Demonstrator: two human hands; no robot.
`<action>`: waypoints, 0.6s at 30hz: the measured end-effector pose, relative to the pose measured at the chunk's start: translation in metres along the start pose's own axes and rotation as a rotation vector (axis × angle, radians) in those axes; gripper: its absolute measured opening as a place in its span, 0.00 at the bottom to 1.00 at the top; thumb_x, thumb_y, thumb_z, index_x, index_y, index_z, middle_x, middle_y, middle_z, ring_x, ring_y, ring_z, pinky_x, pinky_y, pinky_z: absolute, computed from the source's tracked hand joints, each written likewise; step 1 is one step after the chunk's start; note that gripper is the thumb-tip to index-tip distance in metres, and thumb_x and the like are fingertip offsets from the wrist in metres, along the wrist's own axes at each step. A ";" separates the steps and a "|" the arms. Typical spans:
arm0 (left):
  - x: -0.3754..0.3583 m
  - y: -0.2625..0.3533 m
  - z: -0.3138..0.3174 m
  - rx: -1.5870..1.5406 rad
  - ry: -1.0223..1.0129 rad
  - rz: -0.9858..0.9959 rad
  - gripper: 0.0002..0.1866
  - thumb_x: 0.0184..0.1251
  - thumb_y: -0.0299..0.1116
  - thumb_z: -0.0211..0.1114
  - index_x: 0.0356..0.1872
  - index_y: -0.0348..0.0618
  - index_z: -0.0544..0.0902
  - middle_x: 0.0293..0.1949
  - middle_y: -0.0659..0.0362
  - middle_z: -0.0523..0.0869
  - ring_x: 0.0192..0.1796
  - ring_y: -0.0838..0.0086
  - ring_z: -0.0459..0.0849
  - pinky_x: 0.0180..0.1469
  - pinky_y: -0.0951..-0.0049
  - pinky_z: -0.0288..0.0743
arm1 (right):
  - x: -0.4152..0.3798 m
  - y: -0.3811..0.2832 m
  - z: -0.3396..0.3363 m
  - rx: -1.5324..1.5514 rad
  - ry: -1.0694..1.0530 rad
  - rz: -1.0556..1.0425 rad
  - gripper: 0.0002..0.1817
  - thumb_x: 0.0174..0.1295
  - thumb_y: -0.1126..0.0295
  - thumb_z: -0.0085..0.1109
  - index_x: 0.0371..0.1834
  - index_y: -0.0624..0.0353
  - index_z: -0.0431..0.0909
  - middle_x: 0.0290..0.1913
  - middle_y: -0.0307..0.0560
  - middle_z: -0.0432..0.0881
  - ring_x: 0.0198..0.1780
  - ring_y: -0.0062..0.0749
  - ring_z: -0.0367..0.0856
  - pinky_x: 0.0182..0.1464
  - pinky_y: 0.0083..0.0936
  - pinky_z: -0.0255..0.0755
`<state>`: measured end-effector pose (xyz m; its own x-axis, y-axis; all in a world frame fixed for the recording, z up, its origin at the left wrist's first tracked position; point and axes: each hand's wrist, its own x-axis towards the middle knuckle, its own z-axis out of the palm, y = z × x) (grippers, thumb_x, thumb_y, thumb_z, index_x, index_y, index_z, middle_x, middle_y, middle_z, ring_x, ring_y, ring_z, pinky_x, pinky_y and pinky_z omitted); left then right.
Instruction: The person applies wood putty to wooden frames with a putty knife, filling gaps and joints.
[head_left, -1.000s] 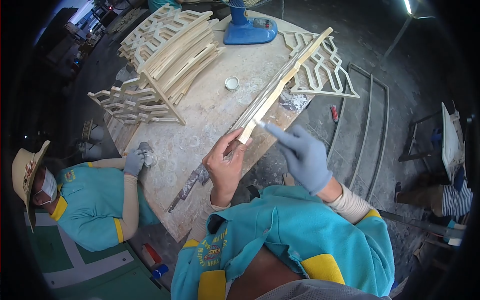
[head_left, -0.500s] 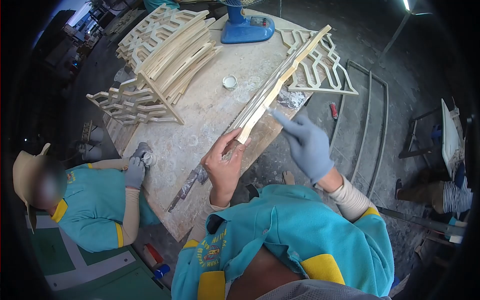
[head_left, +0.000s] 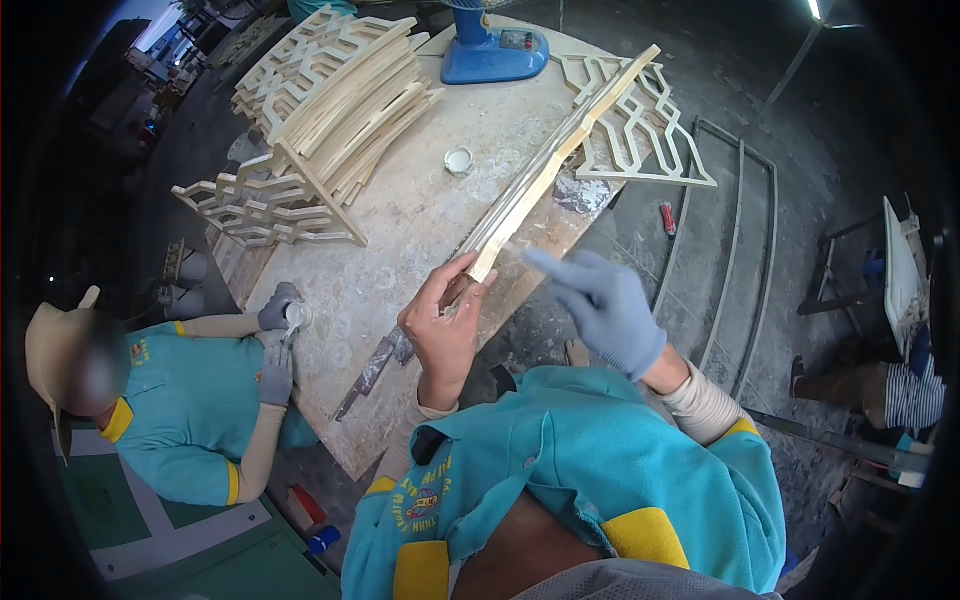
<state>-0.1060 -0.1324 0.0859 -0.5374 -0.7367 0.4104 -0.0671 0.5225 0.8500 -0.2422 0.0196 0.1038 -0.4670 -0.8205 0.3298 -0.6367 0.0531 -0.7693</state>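
Observation:
My bare left hand [head_left: 443, 328] is closed on the near end of a pale wooden lattice panel [head_left: 540, 185], which stands edge-on and slants away across the table. My right hand [head_left: 610, 315] wears a grey glove and is just to the right of the panel's near end, apart from it. Its index finger points at the panel's edge, slightly blurred, and I see nothing held in it. Beside my left hand, a putty-stained scraper-like tool [head_left: 366, 378] lies on the table. A small round dish of white paste [head_left: 458, 161] sits farther back.
Lattice panels [head_left: 340, 110] are stacked at the table's far left, and another panel [head_left: 640, 130] overhangs its right edge. A blue fan base [head_left: 495, 55] stands behind. On the left, a co-worker's gloved hands [head_left: 277, 345] hold a small whitish container. A red-handled tool [head_left: 668, 220] lies right of the table.
My right hand has moved down and left along the panel's edge, toward my left hand. The panel has shifted slightly. The co-worker's hands have changed position around the small container.

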 end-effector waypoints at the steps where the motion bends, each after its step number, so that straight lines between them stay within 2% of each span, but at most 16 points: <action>1: 0.000 -0.001 0.000 -0.018 0.001 -0.025 0.15 0.59 0.17 0.73 0.49 0.33 0.87 0.39 0.54 0.91 0.40 0.75 0.89 0.44 0.76 0.84 | 0.005 0.000 -0.004 -0.036 0.070 0.044 0.27 0.64 0.74 0.60 0.66 0.37 0.80 0.28 0.48 0.74 0.27 0.43 0.78 0.29 0.36 0.71; 2: -0.001 -0.001 0.000 -0.037 0.004 -0.050 0.17 0.56 0.15 0.73 0.48 0.35 0.88 0.39 0.51 0.91 0.41 0.72 0.91 0.45 0.74 0.85 | 0.007 0.000 -0.007 -0.072 0.139 0.088 0.27 0.64 0.74 0.60 0.67 0.38 0.80 0.28 0.47 0.74 0.27 0.43 0.77 0.29 0.35 0.71; 3: -0.001 -0.001 0.000 -0.038 0.006 -0.050 0.17 0.56 0.15 0.73 0.48 0.35 0.88 0.39 0.51 0.91 0.41 0.72 0.91 0.45 0.74 0.85 | 0.007 0.000 -0.006 -0.074 0.138 0.086 0.27 0.64 0.74 0.60 0.67 0.38 0.80 0.28 0.47 0.74 0.27 0.43 0.77 0.29 0.35 0.71; 5: 0.001 0.001 0.000 -0.032 0.020 -0.058 0.17 0.56 0.15 0.73 0.49 0.35 0.88 0.39 0.51 0.91 0.42 0.72 0.91 0.46 0.73 0.85 | 0.006 -0.001 0.001 -0.159 0.267 0.038 0.29 0.62 0.76 0.59 0.67 0.37 0.80 0.29 0.47 0.74 0.26 0.42 0.77 0.29 0.35 0.71; 8: 0.000 0.001 0.000 -0.030 0.017 -0.051 0.17 0.57 0.15 0.72 0.49 0.35 0.87 0.39 0.51 0.91 0.42 0.72 0.91 0.46 0.73 0.85 | 0.006 0.002 0.013 -0.337 0.287 0.010 0.29 0.61 0.76 0.60 0.67 0.37 0.80 0.28 0.46 0.73 0.26 0.40 0.77 0.28 0.34 0.72; 9: -0.001 0.001 0.000 -0.030 0.017 -0.052 0.17 0.57 0.15 0.72 0.49 0.35 0.87 0.39 0.51 0.91 0.42 0.72 0.91 0.46 0.73 0.85 | 0.003 0.000 0.013 -0.336 0.286 0.011 0.29 0.61 0.76 0.60 0.67 0.37 0.80 0.28 0.46 0.73 0.26 0.40 0.77 0.28 0.34 0.72; 11: -0.001 0.002 -0.001 -0.019 0.010 -0.047 0.17 0.57 0.15 0.72 0.49 0.35 0.87 0.39 0.51 0.91 0.42 0.72 0.91 0.47 0.73 0.85 | -0.002 -0.006 0.010 -0.328 0.146 0.040 0.31 0.61 0.77 0.59 0.68 0.35 0.79 0.28 0.46 0.73 0.26 0.41 0.79 0.28 0.34 0.73; 14: 0.000 0.002 -0.001 -0.029 0.008 -0.025 0.17 0.57 0.15 0.73 0.49 0.35 0.87 0.38 0.52 0.91 0.42 0.72 0.91 0.46 0.73 0.85 | -0.003 -0.006 -0.003 -0.249 0.093 0.022 0.33 0.60 0.78 0.58 0.69 0.34 0.77 0.29 0.46 0.74 0.26 0.41 0.80 0.28 0.34 0.73; 18: -0.002 -0.001 -0.001 -0.031 0.005 -0.015 0.17 0.57 0.16 0.73 0.49 0.35 0.87 0.38 0.52 0.91 0.41 0.72 0.91 0.45 0.74 0.85 | 0.011 0.005 -0.004 -0.353 0.204 0.076 0.33 0.61 0.78 0.57 0.69 0.33 0.77 0.29 0.46 0.74 0.26 0.43 0.80 0.29 0.36 0.74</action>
<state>-0.1039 -0.1324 0.0845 -0.5326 -0.7464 0.3990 -0.0490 0.4978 0.8659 -0.2524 0.0131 0.1058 -0.6102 -0.6792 0.4080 -0.7504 0.3302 -0.5727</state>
